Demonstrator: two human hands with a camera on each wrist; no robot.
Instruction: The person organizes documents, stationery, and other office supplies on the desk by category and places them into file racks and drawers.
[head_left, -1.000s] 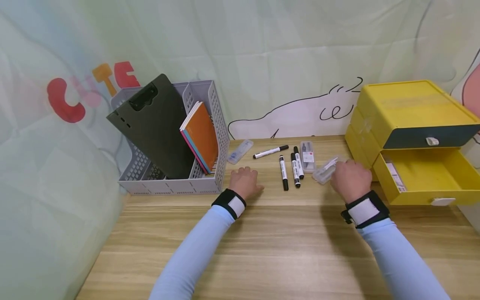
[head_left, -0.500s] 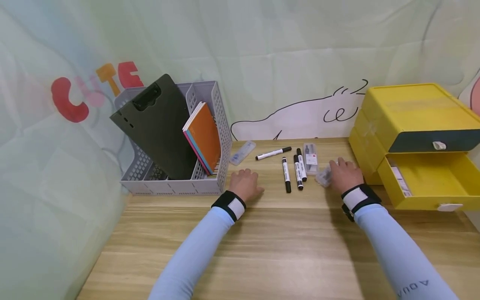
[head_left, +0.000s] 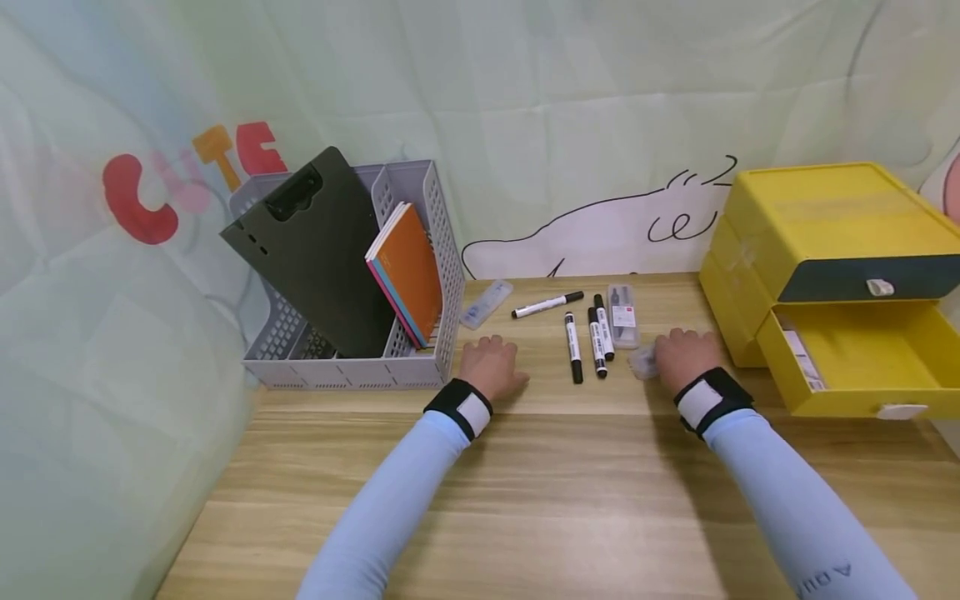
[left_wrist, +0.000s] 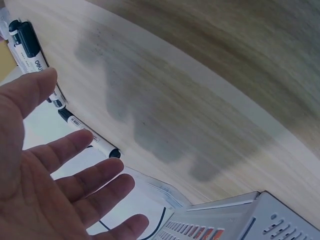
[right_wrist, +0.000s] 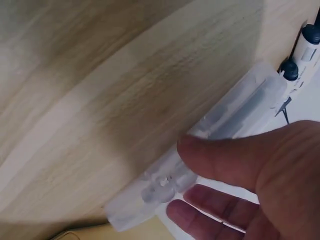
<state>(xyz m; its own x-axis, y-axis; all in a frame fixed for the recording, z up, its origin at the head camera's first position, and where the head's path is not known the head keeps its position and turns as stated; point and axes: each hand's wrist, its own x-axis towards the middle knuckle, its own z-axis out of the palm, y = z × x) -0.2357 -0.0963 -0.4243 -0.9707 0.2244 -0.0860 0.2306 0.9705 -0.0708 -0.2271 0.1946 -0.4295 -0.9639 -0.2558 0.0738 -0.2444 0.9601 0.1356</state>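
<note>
The right hand (head_left: 686, 360) pinches a clear case (right_wrist: 242, 110) at the counter (head_left: 562, 492), between markers (head_left: 597, 342) and yellow drawers (head_left: 847, 208); the left hand (head_left: 491, 367), loosely spread, is near the grey rack (head_left: 375, 372).

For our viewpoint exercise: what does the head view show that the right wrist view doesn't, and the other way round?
Only the head view: the left hand, the grey organizer, the dark clipboard and the orange notebook.

Only the right wrist view: the thumb lying across the clear case, and most of that case's length.

Both: the right hand, part of the clear case, black-and-white markers and the wooden table. A yellow patch low in the wrist view may be the yellow drawer unit.
</note>
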